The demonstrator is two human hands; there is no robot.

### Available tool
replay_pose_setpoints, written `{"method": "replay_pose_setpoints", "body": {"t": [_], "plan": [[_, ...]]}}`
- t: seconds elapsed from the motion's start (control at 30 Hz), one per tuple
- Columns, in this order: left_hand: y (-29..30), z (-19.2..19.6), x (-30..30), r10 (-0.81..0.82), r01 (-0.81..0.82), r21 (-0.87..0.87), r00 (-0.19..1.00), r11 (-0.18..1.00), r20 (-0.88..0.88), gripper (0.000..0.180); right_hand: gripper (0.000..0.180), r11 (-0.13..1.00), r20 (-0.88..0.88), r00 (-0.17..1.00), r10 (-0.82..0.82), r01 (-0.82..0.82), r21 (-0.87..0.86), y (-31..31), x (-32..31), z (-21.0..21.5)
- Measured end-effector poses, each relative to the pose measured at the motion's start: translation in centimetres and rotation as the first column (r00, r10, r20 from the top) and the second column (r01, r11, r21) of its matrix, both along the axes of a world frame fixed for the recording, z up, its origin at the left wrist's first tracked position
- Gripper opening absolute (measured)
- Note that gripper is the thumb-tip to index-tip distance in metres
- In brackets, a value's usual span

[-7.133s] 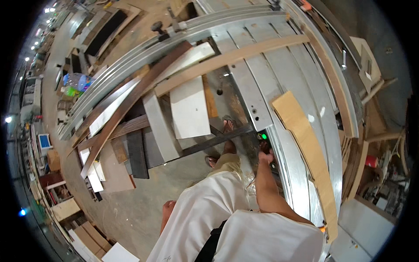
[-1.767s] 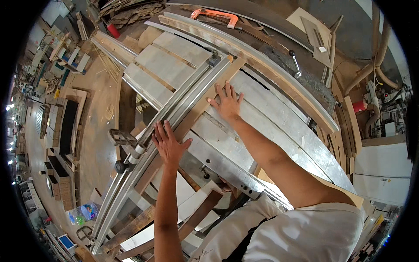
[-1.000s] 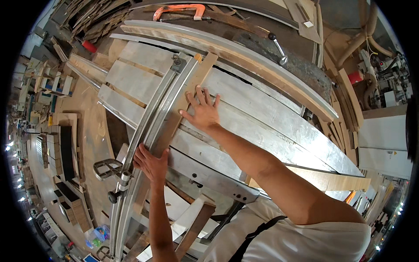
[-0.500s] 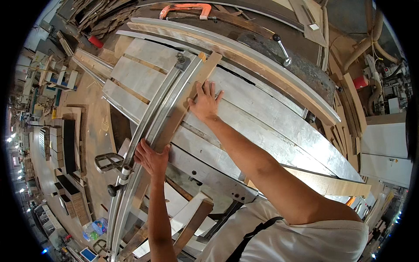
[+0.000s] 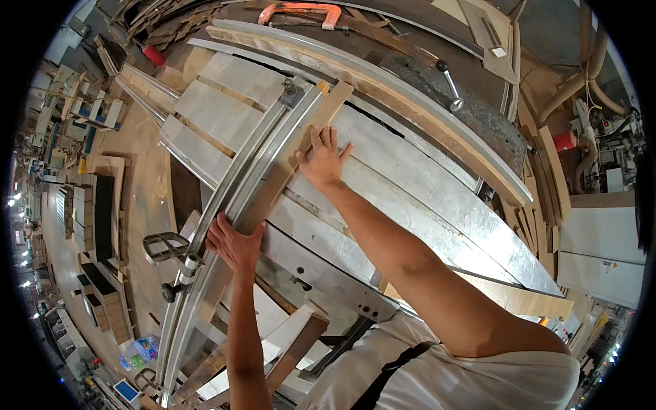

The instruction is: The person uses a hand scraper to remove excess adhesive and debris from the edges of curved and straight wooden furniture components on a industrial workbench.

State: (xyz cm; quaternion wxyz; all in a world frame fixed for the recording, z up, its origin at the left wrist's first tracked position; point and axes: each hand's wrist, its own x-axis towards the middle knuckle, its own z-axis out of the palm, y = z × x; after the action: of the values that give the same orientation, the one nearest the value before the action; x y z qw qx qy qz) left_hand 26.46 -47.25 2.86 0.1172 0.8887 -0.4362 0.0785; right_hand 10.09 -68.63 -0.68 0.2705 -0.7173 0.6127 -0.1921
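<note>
closest to us, our left hand (image 5: 234, 244) sits at the near end of the wooden strip (image 5: 287, 160), fingers curled over its end and gripping it where it lies along the metal fence rail (image 5: 225, 198). a moment back this hand was a touch lower on the rail; now it has crept up, and the board has slid a little away from us along the fence.

further up, our right hand (image 5: 322, 160) lies flat and open on the strip, palm down, fingers spread toward the far end, pressing rather than gripping. it too has travelled outward since a second ago, keeping pace with the board. so we read this as the strip being fed steadily along the rail, both hands walking with it, the feed partway through.

the strip itself lies on the saw table (image 5: 424, 198), snug against the rail's right side, its far tip reaching near the rail's knob (image 5: 290, 87). the rail's handle (image 5: 162, 246) and a black lever (image 5: 168, 292) stick out to our left, just beside the left hand.

beyond the table a long pale plank (image 5: 383, 89) runs across, then a dark slab with a chrome lever (image 5: 449, 85) on it, and at the far edge an orange clamp (image 5: 301, 11). off to the far left a red can (image 5: 154, 56) stands by stacked timber
</note>
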Motion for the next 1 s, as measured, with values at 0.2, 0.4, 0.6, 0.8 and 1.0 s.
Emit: {"method": "replay_pose_setpoints", "body": {"t": [0.2, 0.4, 0.6, 0.8, 1.0], "plan": [[-0.21, 0.08, 0.05, 0.02, -0.02, 0.005, 1.0, 1.0, -0.005, 0.101, 0.08, 1.0, -0.009, 1.0, 0.0, 0.0, -0.003, -0.24, 0.07, 0.19], [-0.31, 0.26, -0.14, 0.016, -0.016, 0.026, 1.0, 1.0, 0.012, 0.101, 0.08, 1.0, -0.022, 1.0, -0.008, 0.008, -0.019, -0.27, 0.24, -0.44], [-0.32, 0.18, -0.28, 0.005, -0.005, -0.011, 1.0, 1.0, 0.013, 0.1, 0.079, 1.0, -0.02, 1.0, -0.004, 0.004, -0.009, -0.22, 0.11, -0.44], [-0.21, -0.06, -0.2, 0.022, -0.023, 0.009, 1.0, 1.0, 0.003, 0.1, 0.079, 1.0, -0.023, 1.0, 0.0, 0.001, 0.009, -0.3, 0.18, -0.44], [-0.12, -0.09, -0.13, -0.004, 0.004, -0.025, 1.0, 1.0, 0.005, 0.1, 0.079, 1.0, -0.028, 1.0, 0.0, 0.0, 0.012, -0.26, 0.22, -0.44]]}}
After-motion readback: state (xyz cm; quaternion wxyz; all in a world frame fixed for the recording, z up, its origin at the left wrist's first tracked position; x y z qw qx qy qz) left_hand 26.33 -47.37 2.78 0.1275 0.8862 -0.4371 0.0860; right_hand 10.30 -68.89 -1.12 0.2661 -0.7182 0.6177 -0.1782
